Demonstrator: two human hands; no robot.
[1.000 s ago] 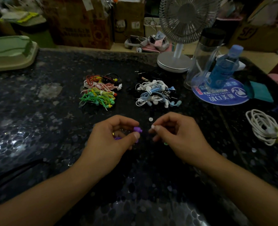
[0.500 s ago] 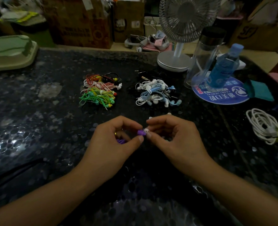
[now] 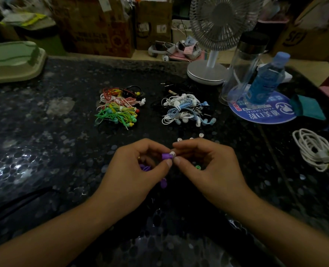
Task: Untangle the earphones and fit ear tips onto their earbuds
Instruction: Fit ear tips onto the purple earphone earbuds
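Head view, looking down at two bare hands meeting over a dark speckled surface (image 3: 44, 132). Left hand (image 3: 134, 170) has its fingers (image 3: 168, 163) pinched together on a purple earbud (image 3: 166, 156), held just clear of the surface. Right hand (image 3: 208, 162) pinches a small white tip (image 3: 172, 153) and presses it against the earbud's end; whether it is seated I cannot tell. More purple cable (image 3: 144, 167) shows under the left palm.

Both pieces look tiny and nearly weightless. The tip is probably soft and stretchy, easy to flick away, so it is best pinched by its rim, with the hard earbud gripped by its body close behind the nozzle.

Just beyond the fingers lie loose white tips (image 3: 179, 139), and a green tip (image 3: 198, 167) sits beneath the right fingers. Farther out are two tangles of earphones, a coloured heap (image 3: 119, 110) past the left fingers and a white and blue heap (image 3: 184, 110) past the right. A coiled white cable (image 3: 312, 149) lies well off to the right. At the far edge stand a fan (image 3: 208, 72), a clear jar (image 3: 244, 68) and a blue bottle (image 3: 265, 79). The room is dim, with cardboard boxes (image 3: 94, 26) behind.
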